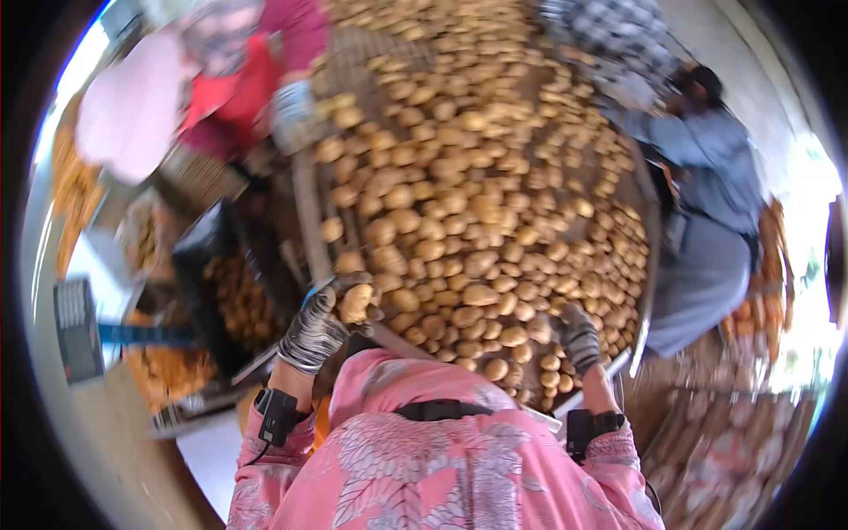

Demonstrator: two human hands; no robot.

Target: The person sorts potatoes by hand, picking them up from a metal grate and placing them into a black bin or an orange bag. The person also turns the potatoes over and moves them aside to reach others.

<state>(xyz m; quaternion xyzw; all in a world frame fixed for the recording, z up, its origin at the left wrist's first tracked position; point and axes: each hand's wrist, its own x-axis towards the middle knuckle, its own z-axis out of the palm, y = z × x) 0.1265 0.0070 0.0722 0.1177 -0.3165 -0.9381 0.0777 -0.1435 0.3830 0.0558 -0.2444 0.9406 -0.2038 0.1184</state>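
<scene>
My left hand, in a striped grey glove, is closed around a pale brown potato at the near left rim of the sorting table. On the near right side, my gloved right hand is down among the loose potatoes. One potato lies right by its fingertips. The fingers there are blurred, so I cannot make out whether they grip anything. Potatoes of mixed sizes are spread over the whole table, with darker surface showing between them in places.
A raised rim edges the table. A black crate with potatoes inside stands at left, near a dark scale display. One person in red is at upper left; another in blue-grey sits at right. Sacks lie lower right.
</scene>
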